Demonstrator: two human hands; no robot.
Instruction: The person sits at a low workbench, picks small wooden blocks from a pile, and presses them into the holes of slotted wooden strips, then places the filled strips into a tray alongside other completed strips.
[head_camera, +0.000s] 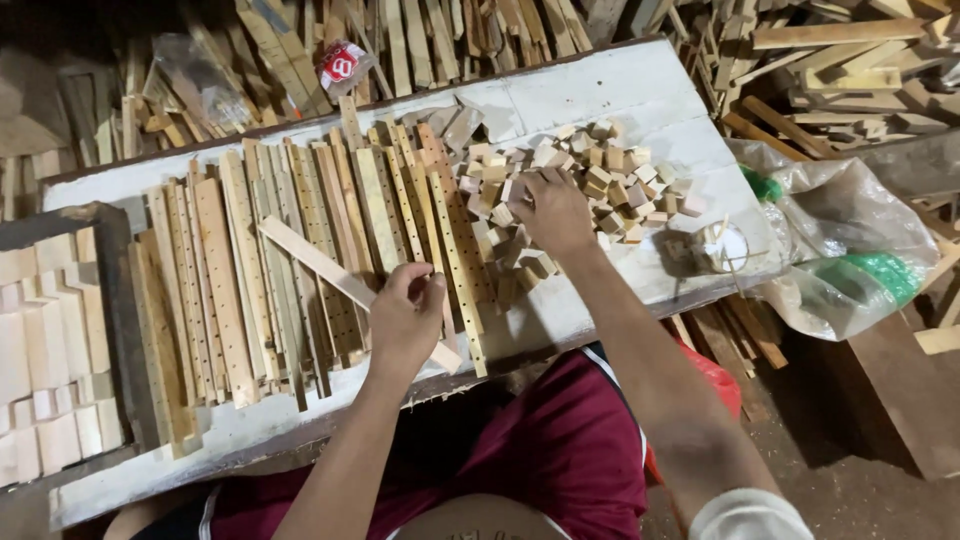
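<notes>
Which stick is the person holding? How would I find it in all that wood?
Look at the white table covered with a row of thin wooden strips with holes. Near its front edge, the left hand grips one plain slat. Unlike the drilled strips lying side by side, this one shows no holes and lies slanted across the top of them.

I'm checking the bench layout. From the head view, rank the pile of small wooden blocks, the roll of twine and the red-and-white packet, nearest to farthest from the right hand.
1. Pile of small wooden blocks: under and around the right hand, touching it.
2. Roll of twine: to its right, near the bench's front edge.
3. Red-and-white packet: far back left, beyond the bench.
</notes>
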